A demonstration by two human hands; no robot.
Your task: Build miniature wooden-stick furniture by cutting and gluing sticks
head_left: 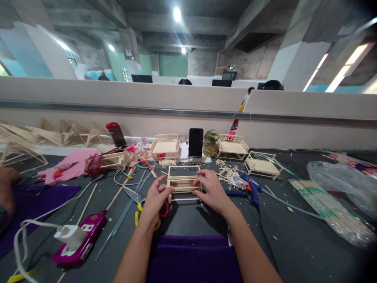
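A small model furniture frame made of thin wooden sticks stands on the dark table in front of me. My left hand grips its left end with thumb and fingers. At the right end, my right hand has its thumb low and its fingers bent over the upper bars. Scissors lie partly under my left hand, and other yellow and red handles show beside it. To the right of my right hand rests a blue glue gun. Short stick pieces are scattered behind that hand.
Finished-looking stick models stand at the back, with another at right. A phone leans upright between them. On the left lie a purple power strip and cables. Bagged sticks are at right. Another person's arm shows far left.
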